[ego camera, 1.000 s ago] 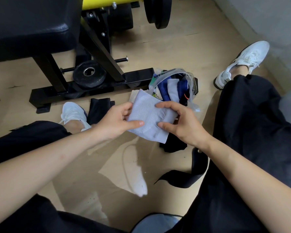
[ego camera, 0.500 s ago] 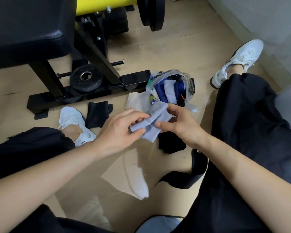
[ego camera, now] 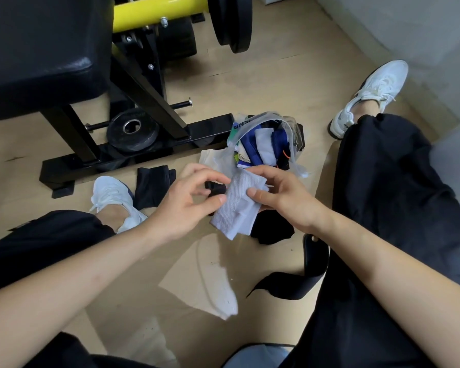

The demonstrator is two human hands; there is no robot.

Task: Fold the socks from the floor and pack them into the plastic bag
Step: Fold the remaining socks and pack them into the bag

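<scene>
pale folded sock held above the floor, near the plastic bag; left hand fingers pinch its left edge, right hand fingers clamp its right. light, limp fabric: probably best gripped across the fold

Tan floor here: plastic bag stuffed with socks just beyond the grip on the pale sock, black sock off to its left, dark sock right beneath, white sock nearer in.
</scene>
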